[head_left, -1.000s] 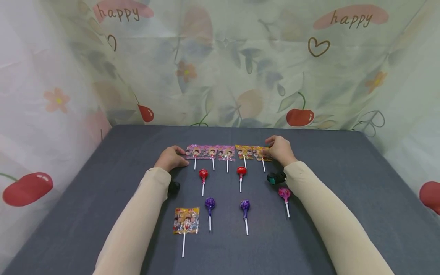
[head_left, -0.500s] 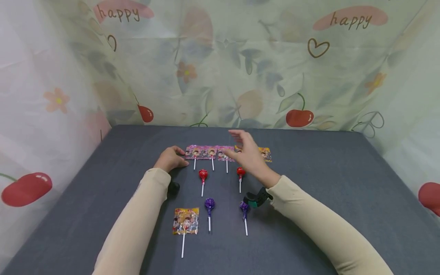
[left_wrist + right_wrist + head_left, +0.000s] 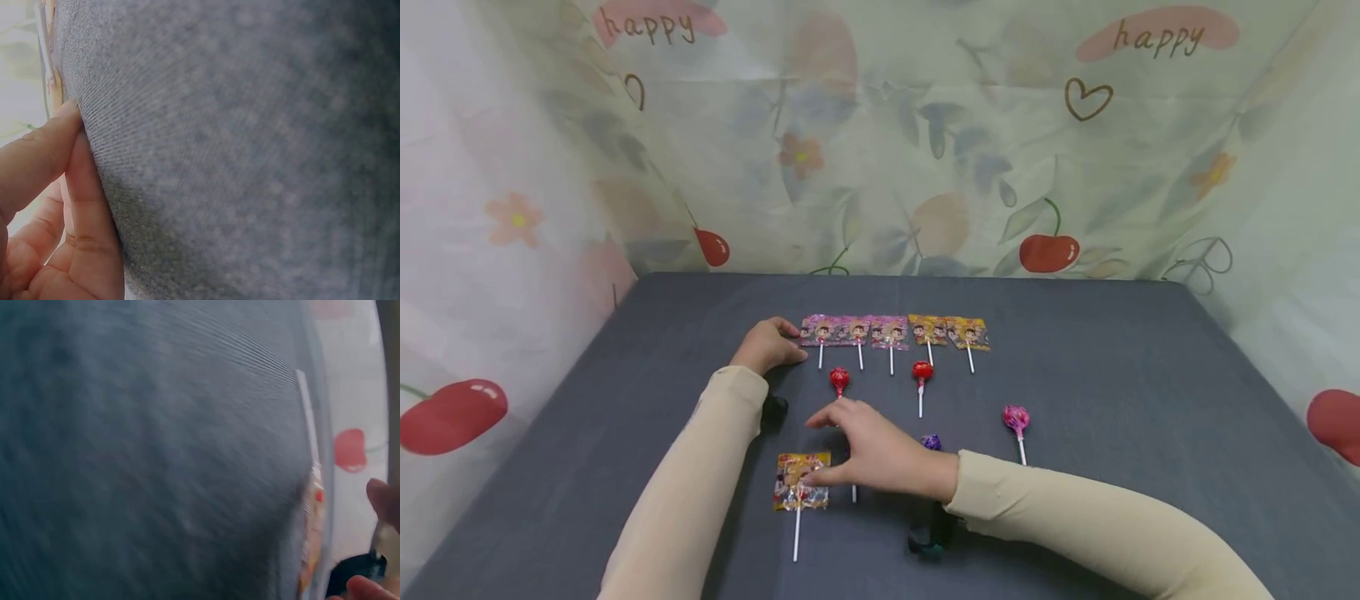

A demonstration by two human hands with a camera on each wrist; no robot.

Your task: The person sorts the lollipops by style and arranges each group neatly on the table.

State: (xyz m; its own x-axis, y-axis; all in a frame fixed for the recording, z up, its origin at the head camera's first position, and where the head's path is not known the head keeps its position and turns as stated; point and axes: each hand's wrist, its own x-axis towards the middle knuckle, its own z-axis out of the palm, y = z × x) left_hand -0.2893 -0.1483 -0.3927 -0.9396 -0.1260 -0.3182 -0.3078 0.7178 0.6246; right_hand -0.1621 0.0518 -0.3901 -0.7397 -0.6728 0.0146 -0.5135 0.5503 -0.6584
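My left hand (image 3: 767, 346) rests on the table at the left end of a row of flat-wrapped lollipops, thumb and fingertips right at the edge of the first pink-wrapped lollipop (image 3: 820, 331). The left wrist view shows that thumb (image 3: 37, 156) low against the grey cloth beside a wrapper. Over the near left of the table, my right hand (image 3: 880, 450) is spread, thumb and fingers apart, above a yellow-wrapped lollipop (image 3: 786, 492). In the right wrist view its white stick (image 3: 308, 419) and wrapper lie on the cloth, with fingertips (image 3: 384, 500) apart from it. A purple lollipop (image 3: 853, 493) is mostly hidden under the right hand.
The row continues right with more pink wrappers (image 3: 889, 332) and two yellow-wrapped lollipops (image 3: 967, 333). Two red ball lollipops (image 3: 839, 379) lie in front of it. Another purple one (image 3: 931, 442) is partly covered by the right wrist; a pink ball lollipop (image 3: 1017, 418) lies right.
My right hand has left the right end of the row and swept left and nearer, to above the yellow-wrapped lollipop. The left hand has stayed at the row's left end.
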